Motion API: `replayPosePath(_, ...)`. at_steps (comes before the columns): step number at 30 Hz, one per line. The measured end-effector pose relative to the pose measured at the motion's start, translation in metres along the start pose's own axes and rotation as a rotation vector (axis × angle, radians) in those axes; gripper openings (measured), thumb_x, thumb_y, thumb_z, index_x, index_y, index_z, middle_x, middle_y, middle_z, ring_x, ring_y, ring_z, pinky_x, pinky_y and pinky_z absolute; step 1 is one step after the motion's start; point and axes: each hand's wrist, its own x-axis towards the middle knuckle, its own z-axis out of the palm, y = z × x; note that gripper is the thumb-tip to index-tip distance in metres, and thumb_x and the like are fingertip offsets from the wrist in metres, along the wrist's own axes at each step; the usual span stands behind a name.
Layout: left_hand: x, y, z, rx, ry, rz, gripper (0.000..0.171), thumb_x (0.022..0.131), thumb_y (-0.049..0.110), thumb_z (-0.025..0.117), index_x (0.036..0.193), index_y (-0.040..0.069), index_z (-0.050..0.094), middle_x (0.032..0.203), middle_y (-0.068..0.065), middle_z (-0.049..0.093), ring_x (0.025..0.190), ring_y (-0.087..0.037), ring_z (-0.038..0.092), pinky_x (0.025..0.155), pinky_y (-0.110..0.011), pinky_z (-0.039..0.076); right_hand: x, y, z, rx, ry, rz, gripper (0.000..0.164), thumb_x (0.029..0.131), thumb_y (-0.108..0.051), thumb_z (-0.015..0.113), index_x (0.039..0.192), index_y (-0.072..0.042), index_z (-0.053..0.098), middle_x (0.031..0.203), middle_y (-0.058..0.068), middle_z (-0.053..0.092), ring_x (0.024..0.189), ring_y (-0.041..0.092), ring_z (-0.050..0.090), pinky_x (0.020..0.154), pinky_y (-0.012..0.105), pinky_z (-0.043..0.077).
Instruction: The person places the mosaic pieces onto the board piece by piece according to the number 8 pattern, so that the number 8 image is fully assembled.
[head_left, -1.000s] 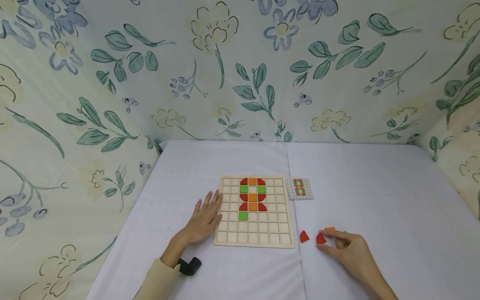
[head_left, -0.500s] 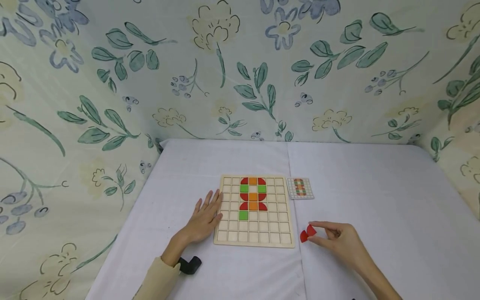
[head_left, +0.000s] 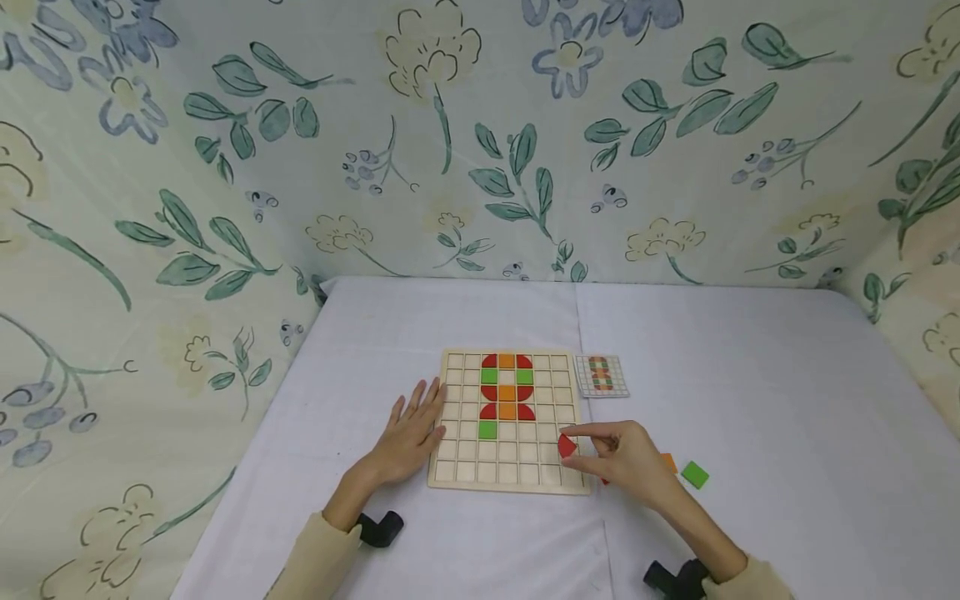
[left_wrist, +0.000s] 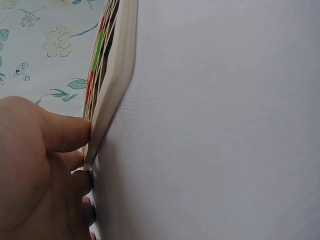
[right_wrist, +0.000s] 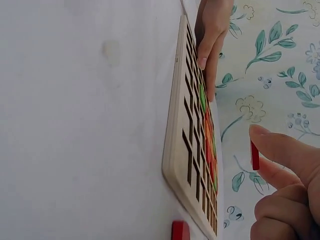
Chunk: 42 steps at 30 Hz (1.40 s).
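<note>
A square wooden grid board (head_left: 457, 475) lies on the table, with red quarter-round, orange square and green square tiles set in its middle columns. My left hand (head_left: 408, 437) lies flat at the board's left edge, thumb and fingertips touching it. Between the thumb and index finger of my right hand (head_left: 626, 458) is a red quarter-round tile (head_left: 567, 446), pinched over the board's lower right cells. The right wrist view shows that red tile (right_wrist: 255, 156) edge-on, held above the board. Another red tile (right_wrist: 180, 230) lies beside the board, mostly hidden by my right hand in the head view.
A small pattern card (head_left: 602, 377) lies at the board's upper right. An orange tile (head_left: 669, 462), partly covered, and a green square tile (head_left: 695, 475) lie right of my right hand. White cloth covers the table (head_left: 787, 400); a floral curtain (head_left: 480, 200) hangs behind it.
My right hand has carried the red tile leftward from the loose tiles, past the other red tile, to above the board's right side. My left hand has stayed in place.
</note>
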Motion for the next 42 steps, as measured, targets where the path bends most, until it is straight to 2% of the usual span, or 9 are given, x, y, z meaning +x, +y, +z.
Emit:
replayPosePath(5, 0.0, 0.0, 0.0, 0.007, -0.005, -0.004, 0.064, 0.112, 0.027, 0.038, 0.167, 0.008, 0.011, 0.176, -0.01, 0.005, 0.163, -0.036, -0.003, 0.128, -0.063, -0.003, 0.012, -0.014, 0.016, -0.026, -0.026, -0.048, 0.037, 0.077, -0.02, 0.092, 0.111, -0.011, 0.082, 0.055, -0.006, 0.032, 0.048, 0.005, 0.026, 0.046, 0.019, 0.018)
replayPosePath(8, -0.001, 0.005, -0.003, -0.006, -0.007, 0.001, 0.064, 0.111, 0.022, 0.041, 0.166, 0.004, 0.014, 0.175, -0.015, 0.008, 0.163, -0.04, 0.0, 0.127, -0.065, -0.002, 0.019, -0.021, 0.025, -0.053, -0.048, -0.094, 0.035, 0.077, -0.02, 0.092, 0.11, -0.012, 0.082, 0.055, -0.007, 0.031, 0.051, 0.005, 0.026, 0.047, 0.019, 0.019)
replayPosePath(13, -0.002, 0.011, -0.009, 0.021, -0.036, -0.014, 0.064, 0.112, 0.022, 0.04, 0.166, 0.003, 0.012, 0.175, -0.015, 0.007, 0.163, -0.04, -0.001, 0.128, -0.065, 0.0, 0.03, -0.026, 0.04, -0.052, -0.114, -0.147, 0.033, 0.078, -0.019, 0.091, 0.11, -0.013, 0.082, 0.056, -0.008, 0.029, 0.052, 0.005, 0.025, 0.049, 0.019, 0.02)
replayPosePath(22, -0.003, 0.006, -0.005, -0.041, 0.006, 0.022, 0.063, 0.11, 0.019, 0.043, 0.164, 0.0, 0.017, 0.174, -0.02, 0.011, 0.161, -0.044, 0.001, 0.125, -0.068, -0.003, 0.047, -0.032, 0.063, -0.089, -0.208, -0.209, 0.03, 0.081, -0.019, 0.09, 0.109, -0.015, 0.082, 0.056, -0.008, 0.033, 0.053, 0.003, 0.03, 0.052, 0.018, 0.026)
replayPosePath(29, -0.001, 0.001, -0.002, 0.006, -0.004, 0.003, 0.065, 0.111, 0.027, 0.041, 0.167, 0.007, 0.012, 0.176, -0.011, 0.006, 0.163, -0.038, -0.002, 0.127, -0.064, -0.003, 0.056, -0.033, 0.071, -0.116, -0.264, -0.197, 0.028, 0.081, -0.019, 0.09, 0.108, -0.017, 0.082, 0.055, -0.007, 0.034, 0.053, 0.005, 0.031, 0.053, 0.018, 0.028)
replayPosePath(35, -0.001, 0.001, -0.001, -0.016, -0.01, 0.002, 0.064, 0.112, 0.027, 0.039, 0.167, 0.008, 0.012, 0.176, -0.011, 0.006, 0.163, -0.037, -0.003, 0.127, -0.064, -0.004, 0.06, -0.031, 0.072, -0.115, -0.308, -0.198, 0.029, 0.081, -0.016, 0.09, 0.109, -0.017, 0.083, 0.053, -0.007, 0.036, 0.05, 0.006, 0.032, 0.048, 0.019, 0.025)
replayPosePath(39, 0.0, 0.001, -0.002, 0.011, -0.023, -0.013, 0.064, 0.113, 0.029, 0.038, 0.167, 0.009, 0.01, 0.176, -0.009, 0.004, 0.164, -0.035, -0.004, 0.128, -0.062, -0.004, 0.061, -0.029, 0.071, -0.119, -0.322, -0.204, 0.029, 0.081, -0.017, 0.09, 0.109, -0.017, 0.083, 0.052, -0.007, 0.037, 0.05, 0.005, 0.032, 0.048, 0.018, 0.026)
replayPosePath(42, -0.001, 0.002, -0.003, 0.01, -0.009, -0.005, 0.064, 0.112, 0.027, 0.039, 0.166, 0.007, 0.012, 0.176, -0.012, 0.006, 0.163, -0.038, -0.002, 0.128, -0.064, -0.003, 0.063, -0.028, 0.071, -0.119, -0.335, -0.208, 0.029, 0.082, -0.017, 0.089, 0.11, -0.017, 0.082, 0.051, -0.008, 0.037, 0.049, 0.005, 0.032, 0.048, 0.018, 0.026)
